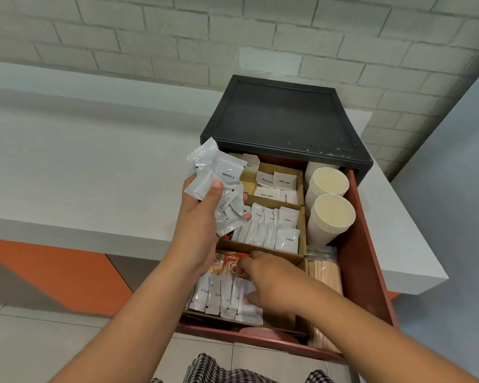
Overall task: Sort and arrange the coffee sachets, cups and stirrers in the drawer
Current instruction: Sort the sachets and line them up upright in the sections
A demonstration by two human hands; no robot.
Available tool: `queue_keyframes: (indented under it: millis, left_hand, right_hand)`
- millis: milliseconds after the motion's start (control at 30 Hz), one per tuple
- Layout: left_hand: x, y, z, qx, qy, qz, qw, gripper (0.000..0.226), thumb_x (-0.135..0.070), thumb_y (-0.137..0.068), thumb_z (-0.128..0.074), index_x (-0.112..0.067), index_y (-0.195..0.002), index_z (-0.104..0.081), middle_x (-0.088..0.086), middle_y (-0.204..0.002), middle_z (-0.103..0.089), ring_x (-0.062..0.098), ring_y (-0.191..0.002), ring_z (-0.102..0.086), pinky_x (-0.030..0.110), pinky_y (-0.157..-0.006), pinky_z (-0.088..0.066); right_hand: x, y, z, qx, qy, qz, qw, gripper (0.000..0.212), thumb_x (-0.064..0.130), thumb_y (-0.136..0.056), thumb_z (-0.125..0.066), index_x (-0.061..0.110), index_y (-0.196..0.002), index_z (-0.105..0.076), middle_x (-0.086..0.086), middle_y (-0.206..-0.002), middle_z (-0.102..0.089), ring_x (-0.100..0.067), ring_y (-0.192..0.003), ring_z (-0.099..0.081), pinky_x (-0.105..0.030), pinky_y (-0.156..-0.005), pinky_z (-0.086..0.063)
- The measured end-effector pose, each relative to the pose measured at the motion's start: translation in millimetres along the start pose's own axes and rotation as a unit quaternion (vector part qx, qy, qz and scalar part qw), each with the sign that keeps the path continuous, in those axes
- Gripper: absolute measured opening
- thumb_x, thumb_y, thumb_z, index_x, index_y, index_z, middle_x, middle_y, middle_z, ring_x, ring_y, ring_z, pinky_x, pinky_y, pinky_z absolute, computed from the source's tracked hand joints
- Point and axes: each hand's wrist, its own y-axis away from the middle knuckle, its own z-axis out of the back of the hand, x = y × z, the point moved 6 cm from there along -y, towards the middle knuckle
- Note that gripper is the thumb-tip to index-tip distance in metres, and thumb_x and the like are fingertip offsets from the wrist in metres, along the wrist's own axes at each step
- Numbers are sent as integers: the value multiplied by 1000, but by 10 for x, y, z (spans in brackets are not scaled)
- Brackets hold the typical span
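Note:
The red drawer (362, 244) is pulled out from a black box. My left hand (202, 217) grips a bunch of white cream sachets (219, 183) above the drawer's left side. My right hand (271, 280) reaches into the front compartment, its fingers at the orange creamer packets (227, 262) and over a row of upright cream sachets (221, 297). Behind them stand coffee sachets (271, 230) and white sugar sachets (277, 183) in cardboard dividers. Two stacks of paper cups (329, 214) lie on the right. Bagged wooden stirrers (325, 272) lie in front of them.
The black drawer box (282, 120) sits on a grey counter (80, 175) against a white brick wall. An orange panel (53, 272) lies under the counter. Checked trousers (210, 369) show at the bottom edge.

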Motion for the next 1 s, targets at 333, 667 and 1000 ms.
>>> queue_keyframes:
  millis: [333,667,1000]
  left_hand:
    - [10,4,-22,2,-23,5,1000,40,-24,-101,-50,-24,-141,-43,10,-129,-63,30,-113,-65,56,-85,-57]
    - [24,20,-42,13,-2,15,1000,38,-22,-101,-50,-22,-139,-46,9,-122,-68,28,-106,-69,44,-70,-61]
    - [106,72,-68,28,1,49,998,36,-24,-100,-52,-26,-136,-49,6,-119,-70,28,-104,-70,46,-73,-61]
  right_hand:
    - [26,-61,-4,13,-60,14,998,43,32,-86,-69,20,-127,-59,-5,-119,-52,-24,-108,-53,-30,-83,-44]
    - [-72,-30,98,-31,-106,13,994,39,32,-82,-75,18,-117,-64,-4,-107,-57,-20,-94,-56,-29,-81,-48]
    - [-429,281,943,-270,-344,-50,898,13,22,-99,-50,29,-97,-61,9,-88,-64,2,-65,-63,-14,-58,-49]
